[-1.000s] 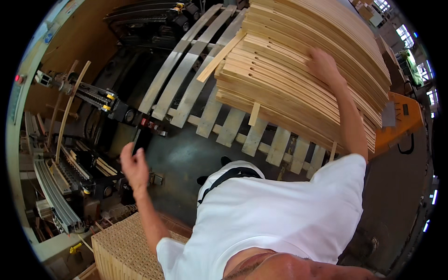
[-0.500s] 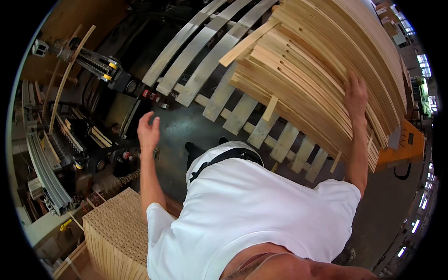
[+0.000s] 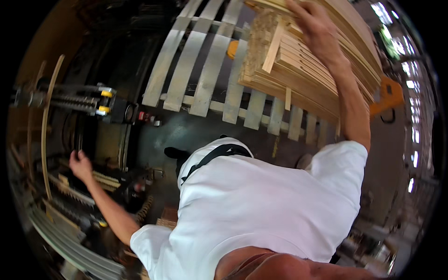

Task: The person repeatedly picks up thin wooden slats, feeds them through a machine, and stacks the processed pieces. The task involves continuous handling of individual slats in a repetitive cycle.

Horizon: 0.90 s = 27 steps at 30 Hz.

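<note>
A tall stack of long, pale wooden slats (image 3: 312, 70) stands at the upper right, several with small holes near their ends. Over its top, my right hand (image 3: 319, 32) is curled at the edge of a wooden slat (image 3: 273, 4), fingertips closed against it. Part of that slat lies beyond the picture's upper rim. On the far left, my left hand (image 3: 81, 166) is stretched out empty, its fingers apart and slightly blurred. It is nearest to a dark machine (image 3: 112, 179) with pale strips on it. Close by, a thin curved wooden strip (image 3: 45, 126) stands upright.
Pale flat boards (image 3: 205, 88) of a slatted platform run beside and under the stack. A machine arm with yellow rollers (image 3: 105, 101) juts in from the left. Curved metal rails (image 3: 74, 249) lie lower left. An orange piece of equipment (image 3: 389, 95) stands beyond the stack.
My left hand has swung out left and down toward the machine. My right hand has moved up and left across the stack, and its fingers have curled. The view has turned and shifted.
</note>
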Motion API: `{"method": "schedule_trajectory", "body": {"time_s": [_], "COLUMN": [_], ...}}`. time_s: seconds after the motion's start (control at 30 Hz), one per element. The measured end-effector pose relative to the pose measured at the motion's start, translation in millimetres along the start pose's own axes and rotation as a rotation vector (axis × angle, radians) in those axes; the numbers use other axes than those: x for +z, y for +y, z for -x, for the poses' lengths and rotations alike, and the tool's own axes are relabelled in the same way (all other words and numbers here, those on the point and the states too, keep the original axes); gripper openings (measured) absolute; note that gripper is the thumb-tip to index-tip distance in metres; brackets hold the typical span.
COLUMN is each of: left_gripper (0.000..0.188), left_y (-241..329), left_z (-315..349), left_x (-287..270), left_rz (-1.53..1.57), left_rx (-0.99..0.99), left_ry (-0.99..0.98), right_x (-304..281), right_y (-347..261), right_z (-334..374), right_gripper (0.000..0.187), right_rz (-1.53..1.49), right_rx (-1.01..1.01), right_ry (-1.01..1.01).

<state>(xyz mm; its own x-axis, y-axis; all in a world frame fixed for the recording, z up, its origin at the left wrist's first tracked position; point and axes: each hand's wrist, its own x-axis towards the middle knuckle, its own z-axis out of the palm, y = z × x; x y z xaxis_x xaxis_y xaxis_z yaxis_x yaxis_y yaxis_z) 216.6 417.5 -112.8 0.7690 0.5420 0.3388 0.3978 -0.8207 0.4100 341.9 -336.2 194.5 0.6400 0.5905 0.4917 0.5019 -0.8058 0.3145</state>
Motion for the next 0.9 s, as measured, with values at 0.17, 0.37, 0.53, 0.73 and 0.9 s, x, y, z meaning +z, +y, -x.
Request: {"method": "schedule_trajectory", "body": {"time_s": [0.17,0.37,0.53,0.73,0.9], "left_gripper": [0.061,0.081,0.080,0.069,0.067], "left_y": [-117,-189,-217,-237,-199], "left_z": [-147,-248,-268,-309,-234], "left_x": [-34,-12,13,10,24], "left_rz": [-0.651,-0.813,-0.731,-0.454,-0.256], "left_rx": [0.249,-0.056,-0.160,-0.106,0.021], "left_ry": [0.203,0.080,-0.118,-0.288,-0.246], "right_x": [-26,-71,-101,-99,-35], "right_y": [-84,-134,-149,-168,-205], "right_z": [-68,-102,-124,-148,-188], "right_gripper": [0.040,0.042,0.041,0.043,0.049], "right_rz": [-0.059,-0.084,0.022,-0.047,-0.213], "right_rx": [0.007,0.164,0.259,0.277,0.110], "right_ry": [-0.119,-0.200,-0.172,-0.142,-0.253]}}
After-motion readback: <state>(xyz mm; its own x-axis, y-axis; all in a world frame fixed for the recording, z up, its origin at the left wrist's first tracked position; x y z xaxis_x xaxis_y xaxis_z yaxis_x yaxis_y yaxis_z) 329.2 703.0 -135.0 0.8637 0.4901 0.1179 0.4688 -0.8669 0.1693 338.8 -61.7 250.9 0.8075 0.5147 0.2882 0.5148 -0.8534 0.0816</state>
